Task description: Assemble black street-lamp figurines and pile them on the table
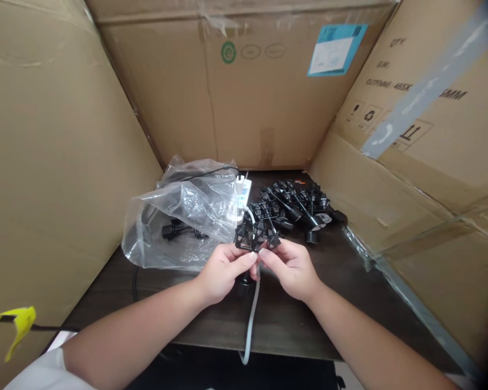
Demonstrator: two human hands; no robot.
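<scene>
My left hand (224,273) and my right hand (296,270) meet at the middle of the table, both pinching a small black model street lamp (259,232). Its lantern heads point away from me, and a round black base shows below my fingers. Thumbs lie on top of the thin arms; the other fingers are partly hidden underneath. Just beyond my right hand lies a pile of similar black lamps (299,201). To the left of my hands, a clear plastic bag (146,246) has a black lamp (174,230) inside it.
A white power strip (244,196) with plugs sits behind my hands. From there a grey-white cable (251,327) runs over the table's front edge. Cardboard walls (252,108) enclose the dark table (350,303) at the back and sides. Yellow tape (22,325) hangs at the lower left.
</scene>
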